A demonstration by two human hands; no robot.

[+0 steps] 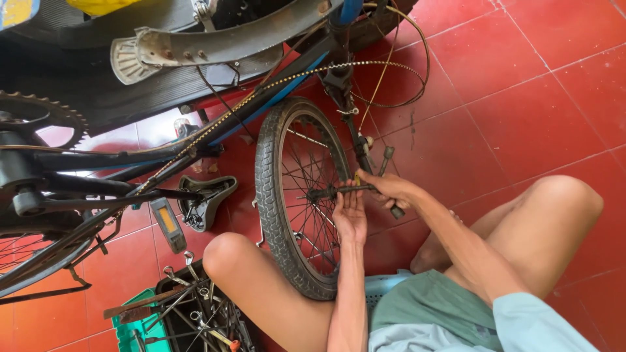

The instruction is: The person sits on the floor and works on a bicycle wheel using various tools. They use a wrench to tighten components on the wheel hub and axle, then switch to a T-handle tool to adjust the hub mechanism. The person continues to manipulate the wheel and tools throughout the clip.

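Observation:
A small bicycle wheel (pixel 277 195) with a grey tyre and thin spokes stands between my knees on the red tile floor. My left hand (pixel 350 215) grips the wheel's axle at the hub (pixel 317 193), fingers curled around it. Just to its right, my right hand (pixel 391 188) holds a dark metal tool (pixel 394 207), a wrench or socket handle, set against the axle end. Both hands are close together, nearly touching.
An upturned bicycle frame (pixel 130 163) with chain (pixel 287 78), chainring (pixel 39 114), pedal (pixel 168 225) and grey mudguard (pixel 215 42) fills the upper left. A loose saddle (pixel 207 195) lies on the floor. A green crate (pixel 127 329) of spanners sits at bottom left.

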